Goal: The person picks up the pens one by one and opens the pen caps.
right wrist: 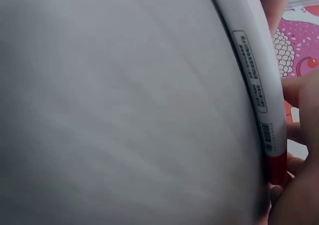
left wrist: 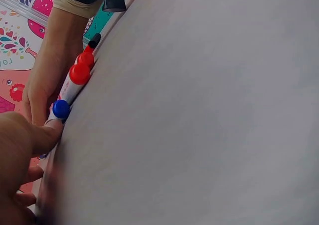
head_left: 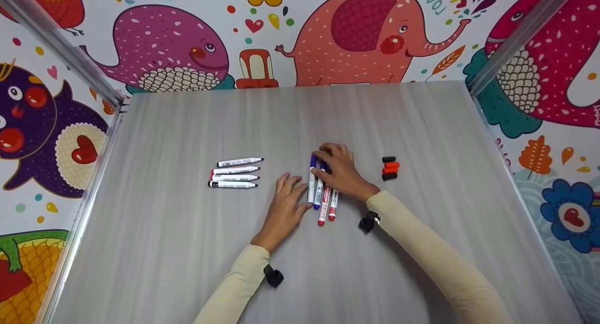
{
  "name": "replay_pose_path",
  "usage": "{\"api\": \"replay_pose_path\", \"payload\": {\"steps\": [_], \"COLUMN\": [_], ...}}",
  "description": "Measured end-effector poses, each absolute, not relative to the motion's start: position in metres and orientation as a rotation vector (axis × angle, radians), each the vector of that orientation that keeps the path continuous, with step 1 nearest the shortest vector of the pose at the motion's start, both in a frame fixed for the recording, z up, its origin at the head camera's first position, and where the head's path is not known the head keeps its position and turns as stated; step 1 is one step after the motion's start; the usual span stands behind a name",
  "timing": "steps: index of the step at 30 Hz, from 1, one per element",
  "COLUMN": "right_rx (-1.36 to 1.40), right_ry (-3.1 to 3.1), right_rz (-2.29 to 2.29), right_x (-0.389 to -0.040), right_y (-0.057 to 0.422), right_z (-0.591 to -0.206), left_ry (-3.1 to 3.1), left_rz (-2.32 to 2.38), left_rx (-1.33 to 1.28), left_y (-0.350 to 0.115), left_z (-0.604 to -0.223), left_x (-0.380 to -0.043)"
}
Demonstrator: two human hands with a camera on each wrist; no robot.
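Head: your right hand (head_left: pixel 341 170) curls its fingers over the blue markers (head_left: pixel 313 162) on the desk (head_left: pixel 164 267); you cannot tell whether it pinches. Your left hand (head_left: pixel 282 210), loosely spread, likely steadies their lower ends. Uncapped markers (head_left: pixel 236 170) and loose caps (head_left: pixel 390 170) flank your fingers, seemingly sorted.

Left wrist: your thumb touches a blue end.

Right wrist: a red marker (right wrist: pixel 256 70) lies beside your fingers.
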State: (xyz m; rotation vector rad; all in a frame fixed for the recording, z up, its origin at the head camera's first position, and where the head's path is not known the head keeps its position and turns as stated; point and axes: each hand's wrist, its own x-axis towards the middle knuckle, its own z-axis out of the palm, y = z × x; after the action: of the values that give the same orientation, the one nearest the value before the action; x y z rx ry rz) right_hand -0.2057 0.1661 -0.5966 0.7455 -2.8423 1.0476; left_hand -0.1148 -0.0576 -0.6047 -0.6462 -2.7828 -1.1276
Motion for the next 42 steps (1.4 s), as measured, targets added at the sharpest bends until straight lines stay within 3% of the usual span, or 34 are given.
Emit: {"api": "replay_pose_path", "payload": {"steps": [11, 26, 42], "right_rx": [0.784, 0.888, 0.845], "right_ry": [-2.862, -2.822, -2.736], "right_rz": [1.219, 1.390, 1.779], "right_x": [-0.205, -0.172, -0.149], "right_y": [0.177, 0.179, 0.184], "right_z": [-0.575, -0.534, -0.515], "left_ry": [-2.762, -2.909, -2.648], "left_rz": [-1.216, -1.635, -2.493], "left_rx": [-0.676, -0.715, -0.922], "left_y": [-0.063, -0.076, -0.078], "left_z": [-0.585, -0.553, -0.543], "left_x": [-0.117, -0.110, -0.105]}}
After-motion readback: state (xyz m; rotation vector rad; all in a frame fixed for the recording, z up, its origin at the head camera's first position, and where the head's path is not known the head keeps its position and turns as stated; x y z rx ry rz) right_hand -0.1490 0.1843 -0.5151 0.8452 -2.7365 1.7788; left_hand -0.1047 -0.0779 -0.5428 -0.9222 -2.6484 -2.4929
